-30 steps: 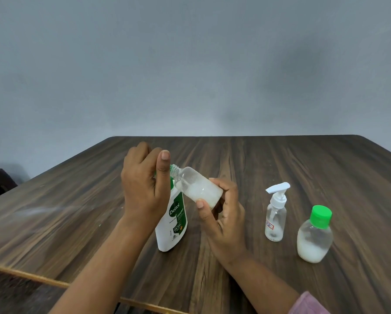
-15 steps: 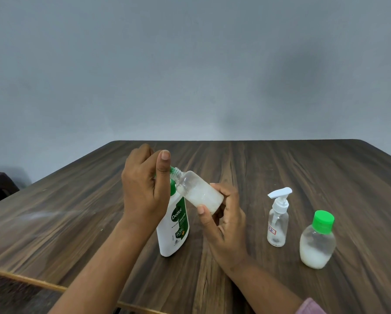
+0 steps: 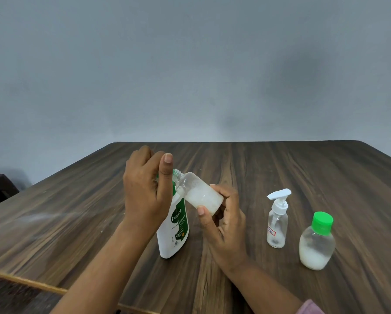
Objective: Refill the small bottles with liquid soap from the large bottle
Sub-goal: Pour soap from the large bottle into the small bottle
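From the head view, my left grip (image 3: 147, 191) is curled over the top of the large bottle (image 3: 174, 232) with the thumb up, so its spout is hidden. The bottle stands on the counter (image 3: 76, 223) at 6 o'clock of that grip, leaning a little. My right grip (image 3: 226, 225) pinches the uncapped small bottle (image 3: 201, 196) near its base. Its neck points to 10 o'clock, just beside my left thumb, and white soap fills its lower part. At 3 o'clock of the right grip stand a pump bottle (image 3: 277, 223), which looks nearly empty, and a green-capped bottle (image 3: 316, 245), part full. I judge this to be the filling step for this small bottle. The next move calls for lining mouth and spout up closely, then a gentle dose, lest soap run down the outside.
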Available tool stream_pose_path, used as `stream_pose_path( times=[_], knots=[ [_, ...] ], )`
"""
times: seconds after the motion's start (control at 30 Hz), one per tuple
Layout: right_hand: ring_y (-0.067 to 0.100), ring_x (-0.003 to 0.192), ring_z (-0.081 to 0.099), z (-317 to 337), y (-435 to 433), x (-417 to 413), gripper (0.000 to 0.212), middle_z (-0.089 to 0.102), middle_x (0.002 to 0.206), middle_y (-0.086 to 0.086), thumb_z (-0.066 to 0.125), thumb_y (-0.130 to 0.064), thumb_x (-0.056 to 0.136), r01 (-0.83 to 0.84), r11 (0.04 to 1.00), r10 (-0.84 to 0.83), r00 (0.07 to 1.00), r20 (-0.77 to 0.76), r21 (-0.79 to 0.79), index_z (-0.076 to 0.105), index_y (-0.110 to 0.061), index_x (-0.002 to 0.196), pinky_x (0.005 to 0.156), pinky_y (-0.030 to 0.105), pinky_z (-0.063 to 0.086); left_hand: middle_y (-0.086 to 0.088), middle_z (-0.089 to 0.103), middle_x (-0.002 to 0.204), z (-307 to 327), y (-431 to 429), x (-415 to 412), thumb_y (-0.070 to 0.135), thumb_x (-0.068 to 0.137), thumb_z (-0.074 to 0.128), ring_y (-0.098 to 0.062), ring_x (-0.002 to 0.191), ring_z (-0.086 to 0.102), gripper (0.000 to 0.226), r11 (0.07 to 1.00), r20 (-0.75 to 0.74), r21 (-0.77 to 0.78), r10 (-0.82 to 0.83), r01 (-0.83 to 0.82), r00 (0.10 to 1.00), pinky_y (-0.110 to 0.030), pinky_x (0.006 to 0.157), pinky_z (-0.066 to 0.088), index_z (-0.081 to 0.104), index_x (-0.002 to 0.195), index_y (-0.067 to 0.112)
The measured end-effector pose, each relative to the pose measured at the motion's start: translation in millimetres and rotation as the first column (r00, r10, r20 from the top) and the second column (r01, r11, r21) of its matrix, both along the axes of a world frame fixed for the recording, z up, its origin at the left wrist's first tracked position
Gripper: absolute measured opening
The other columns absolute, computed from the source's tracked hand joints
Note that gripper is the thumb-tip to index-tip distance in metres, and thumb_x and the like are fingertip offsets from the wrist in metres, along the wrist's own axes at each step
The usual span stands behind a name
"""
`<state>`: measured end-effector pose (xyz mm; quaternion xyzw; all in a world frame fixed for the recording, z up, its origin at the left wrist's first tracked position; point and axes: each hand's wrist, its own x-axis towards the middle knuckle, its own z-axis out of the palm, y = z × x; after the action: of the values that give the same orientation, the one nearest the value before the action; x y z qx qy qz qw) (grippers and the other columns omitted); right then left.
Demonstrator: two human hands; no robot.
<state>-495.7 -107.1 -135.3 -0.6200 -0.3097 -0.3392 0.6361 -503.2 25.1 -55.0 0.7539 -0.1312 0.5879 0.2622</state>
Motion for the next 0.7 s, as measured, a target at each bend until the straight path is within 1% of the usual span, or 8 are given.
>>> stream_pose_path(
  times=[0.07,0.13,0.2,0.3,0.4,0.5,0.63,0.7],
  knots=[
    [0.008,0.081,0.060,0,0,0,0.040,0.051,0.099,-0.023,0.050,-0.052,0.091,-0.005,1.000,0.005,1.000,0.004,0.002,0.042,-0.022,0.117,0.057,0.014,0.046,-0.007,0.040,0.060,0,-1,0,0.038,0.100,0.027,-0.022,0.060,0.039,0.062,1.000,0.000,0.004,0.002,-0.002,1.000,-0.033,0.055,0.031,0.051,0.058,0.000],
    [0.006,0.081,0.059,0,1,0,0.040,0.051,0.099,-0.023,0.050,-0.051,0.091,-0.008,1.000,0.008,1.000,0.007,0.001,0.042,-0.022,0.117,0.057,0.013,0.047,-0.005,0.040,0.061,-1,-1,0,0.038,0.100,0.027,-0.021,0.061,0.039,0.061,1.000,0.010,-0.004,0.010,-0.010,1.000,-0.030,0.055,0.030,0.051,0.058,0.000],
    [0.006,0.078,0.059,0,1,0,0.040,0.051,0.098,-0.020,0.049,-0.053,0.091,0.002,1.000,-0.002,1.000,0.005,-0.002,0.042,-0.023,0.117,0.055,0.015,0.047,-0.002,0.038,0.062,-4,-1,1,0.036,0.101,0.028,-0.019,0.063,0.037,0.059,1.000,0.024,-0.010,0.018,-0.018,1.000,-0.025,0.056,0.027,0.050,0.059,0.002],
    [0.006,0.074,0.058,1,-1,-1,0.040,0.052,0.095,-0.016,0.049,-0.054,0.091,0.010,1.000,-0.010,1.000,0.004,0.004,0.043,-0.024,0.116,0.052,0.017,0.046,0.002,0.036,0.066,-10,-2,2,0.035,0.101,0.028,-0.015,0.065,0.035,0.056,0.999,0.028,-0.003,0.043,-0.043,0.999,-0.021,0.058,0.026,0.049,0.059,0.004],
    [0.008,0.071,0.058,1,-2,-1,0.039,0.052,0.094,-0.017,0.049,-0.054,0.091,0.011,1.000,-0.011,1.000,0.004,0.001,0.043,-0.025,0.115,0.049,0.022,0.048,0.002,0.036,0.067,-15,-3,1,0.034,0.100,0.028,-0.015,0.066,0.035,0.055,0.998,0.021,-0.012,0.058,-0.058,0.998,-0.024,0.058,0.026,0.050,0.060,0.003],
    [0.006,0.074,0.059,0,0,-1,0.040,0.052,0.095,-0.021,0.049,-0.053,0.091,0.003,1.000,-0.003,1.000,0.003,0.000,0.043,-0.023,0.116,0.053,0.016,0.046,0.000,0.037,0.065,-10,-2,0,0.031,0.099,0.032,-0.019,0.064,0.037,0.050,0.998,0.023,0.000,0.055,-0.055,0.998,-0.031,0.059,0.029,0.049,0.060,0.004],
    [0.005,0.076,0.059,0,0,1,0.042,0.053,0.097,-0.019,0.049,-0.054,0.090,0.010,1.000,-0.010,1.000,-0.004,0.003,0.043,-0.022,0.117,0.055,0.014,0.046,-0.002,0.035,0.062,2,-2,2,0.036,0.100,0.028,-0.021,0.059,0.036,0.057,0.999,0.013,0.032,0.041,-0.041,0.999,-0.030,0.057,0.026,0.047,0.057,0.003],
    [0.006,0.077,0.059,0,0,1,0.042,0.052,0.097,-0.020,0.049,-0.054,0.090,0.006,1.000,-0.006,1.000,-0.006,0.002,0.043,-0.023,0.117,0.055,0.015,0.046,-0.003,0.035,0.061,1,-2,2,0.033,0.099,0.031,-0.022,0.059,0.036,0.056,0.999,0.023,0.024,0.043,-0.044,0.999,-0.031,0.055,0.027,0.048,0.057,0.001]
  ],
)
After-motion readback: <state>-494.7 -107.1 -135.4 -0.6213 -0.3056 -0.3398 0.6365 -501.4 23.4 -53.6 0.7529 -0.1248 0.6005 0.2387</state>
